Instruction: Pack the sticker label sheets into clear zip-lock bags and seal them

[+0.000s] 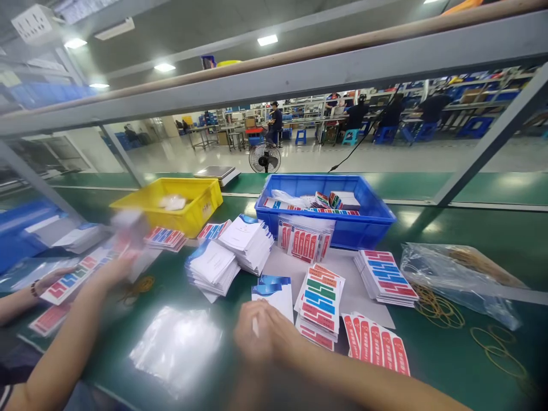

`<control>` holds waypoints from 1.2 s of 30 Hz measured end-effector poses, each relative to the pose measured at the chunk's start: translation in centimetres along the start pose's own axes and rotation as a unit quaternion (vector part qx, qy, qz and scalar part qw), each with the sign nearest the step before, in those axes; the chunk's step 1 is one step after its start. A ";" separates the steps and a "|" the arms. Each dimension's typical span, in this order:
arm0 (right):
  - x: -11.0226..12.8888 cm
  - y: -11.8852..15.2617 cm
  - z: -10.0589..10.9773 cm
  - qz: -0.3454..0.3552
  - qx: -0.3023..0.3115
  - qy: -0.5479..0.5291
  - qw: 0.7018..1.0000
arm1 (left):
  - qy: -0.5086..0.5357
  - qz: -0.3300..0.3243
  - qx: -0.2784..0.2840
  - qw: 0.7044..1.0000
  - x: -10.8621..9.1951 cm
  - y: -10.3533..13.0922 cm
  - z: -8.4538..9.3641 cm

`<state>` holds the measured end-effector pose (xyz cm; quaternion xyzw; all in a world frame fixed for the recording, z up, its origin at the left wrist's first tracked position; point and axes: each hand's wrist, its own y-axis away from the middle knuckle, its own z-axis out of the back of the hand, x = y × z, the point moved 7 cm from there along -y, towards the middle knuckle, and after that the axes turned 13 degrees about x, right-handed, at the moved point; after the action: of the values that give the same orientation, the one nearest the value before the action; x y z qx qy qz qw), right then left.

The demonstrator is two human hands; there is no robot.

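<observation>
On the workbench [492, 228], between its near edge and the blue bin [363, 231], a white leaflet [278, 294] lies just beyond the fingers of the right hand [277, 331], the left hand [249, 335] farther off; its long axis seems to point toward the far edge (the hands hide its lower end). Fingers meet fingers, too blurred to tell whether they clamp anything. The leaflet looks flat, blue-banded on top.
</observation>
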<state>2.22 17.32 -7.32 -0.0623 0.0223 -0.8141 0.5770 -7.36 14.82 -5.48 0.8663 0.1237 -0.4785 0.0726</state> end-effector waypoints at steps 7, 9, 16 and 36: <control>-1.2 2.0 6.0 -0.024 -0.035 0.019 0.999 | 0.025 -0.067 -0.130 0.989 -0.9 -1.4 1.7; -1.5 2.2 9.0 -0.032 -0.090 0.046 0.994 | 0.110 -0.016 -0.079 0.991 -0.2 -1.8 0.0; 1.3 3.2 9.3 0.073 -0.043 0.017 0.996 | 0.284 0.169 0.227 0.916 2.7 -0.3 -6.5; -17.2 9.5 11.0 -0.327 -0.003 -0.019 0.945 | 0.189 0.191 0.170 0.948 1.8 0.5 -7.6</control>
<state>18.14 30.79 1.30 -0.0836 -0.0080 -0.9566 0.2791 -0.14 16.45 -2.96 0.9476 -0.1161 -0.2974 -0.0108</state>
